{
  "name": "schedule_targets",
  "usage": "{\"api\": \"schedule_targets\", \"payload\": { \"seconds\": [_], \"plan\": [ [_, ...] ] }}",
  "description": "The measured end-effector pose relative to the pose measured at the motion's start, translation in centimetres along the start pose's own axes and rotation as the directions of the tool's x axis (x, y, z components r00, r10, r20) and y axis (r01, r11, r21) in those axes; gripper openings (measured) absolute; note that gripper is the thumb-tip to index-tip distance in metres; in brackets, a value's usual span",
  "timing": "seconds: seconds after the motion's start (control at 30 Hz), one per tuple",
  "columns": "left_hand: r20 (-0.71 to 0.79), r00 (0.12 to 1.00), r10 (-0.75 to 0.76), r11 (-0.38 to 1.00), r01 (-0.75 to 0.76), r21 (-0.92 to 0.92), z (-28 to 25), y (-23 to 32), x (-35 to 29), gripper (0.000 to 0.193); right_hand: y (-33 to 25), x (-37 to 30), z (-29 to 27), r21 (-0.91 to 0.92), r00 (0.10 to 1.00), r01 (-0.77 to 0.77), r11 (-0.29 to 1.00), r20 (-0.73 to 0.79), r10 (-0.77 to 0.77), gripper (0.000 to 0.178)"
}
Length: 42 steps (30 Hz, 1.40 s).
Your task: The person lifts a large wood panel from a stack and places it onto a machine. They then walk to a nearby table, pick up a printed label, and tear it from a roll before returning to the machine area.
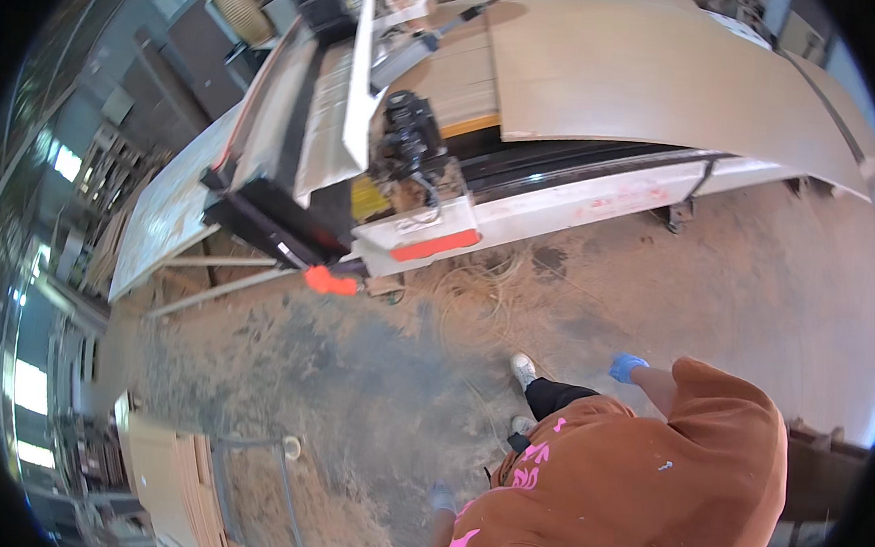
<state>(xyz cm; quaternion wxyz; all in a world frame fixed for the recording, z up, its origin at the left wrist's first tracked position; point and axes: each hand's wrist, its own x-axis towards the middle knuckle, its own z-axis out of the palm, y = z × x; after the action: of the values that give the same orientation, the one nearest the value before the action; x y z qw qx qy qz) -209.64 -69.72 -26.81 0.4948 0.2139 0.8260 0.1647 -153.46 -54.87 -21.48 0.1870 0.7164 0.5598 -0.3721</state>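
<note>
My right hand (629, 367), in a blue glove, hangs over the floor to the right of my shoes. Nothing shows in it, and its fingers look loosely apart. Lower in the view, my left hand (442, 494) is at my other side, also in a bluish glove. It is small and blurred, so its fingers cannot be made out. Both hands are apart from the machine. My brown top (635, 486) with pink print fills the lower right, and a white shoe (522, 369) shows below me on the floor.
A long white-sided machine (572, 202) with orange-red parts stands ahead, bearing a large brown board (640, 75). Loose cord or hose (486, 292) lies by its base. Stacked boards (179, 483) and a grey metal frame (284, 485) stand at lower left. Dust covers the floor (342, 368).
</note>
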Motion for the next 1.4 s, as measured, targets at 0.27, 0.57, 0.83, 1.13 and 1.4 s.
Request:
{"api": "schedule_targets", "payload": {
  "seconds": [0.27,0.57,0.83,1.13,1.4],
  "plan": [
    [0.201,0.947,0.248,0.96,-0.269,0.081,10.0,9.7,3.5,0.036,4.0,-7.5,8.7,0.412,0.951,-0.304,0.859,0.184,0.249,0.038],
    [0.546,0.756,0.361,0.773,-0.57,0.279,21.2,18.0,-0.9,0.05,9.1,-6.8,2.3,0.24,0.978,-0.165,0.957,0.163,0.128,0.038],
    [0.375,0.904,0.206,0.931,-0.298,0.209,26.0,20.6,-3.8,0.045,16.1,-0.3,-2.3,0.104,0.996,-0.012,0.995,0.087,0.003,0.035],
    [0.429,0.852,0.3,0.813,-0.464,0.353,28.6,19.6,-8.4,0.046,20.6,11.0,-5.3,-0.074,0.971,0.216,0.974,-0.085,-0.222,0.029],
    [0.248,0.961,0.122,0.981,-0.154,0.114,22.1,11.8,-5.9,0.047,7.8,8.1,-3.2,0.121,0.947,0.319,0.94,-0.082,-0.311,0.035]
  ]
}}
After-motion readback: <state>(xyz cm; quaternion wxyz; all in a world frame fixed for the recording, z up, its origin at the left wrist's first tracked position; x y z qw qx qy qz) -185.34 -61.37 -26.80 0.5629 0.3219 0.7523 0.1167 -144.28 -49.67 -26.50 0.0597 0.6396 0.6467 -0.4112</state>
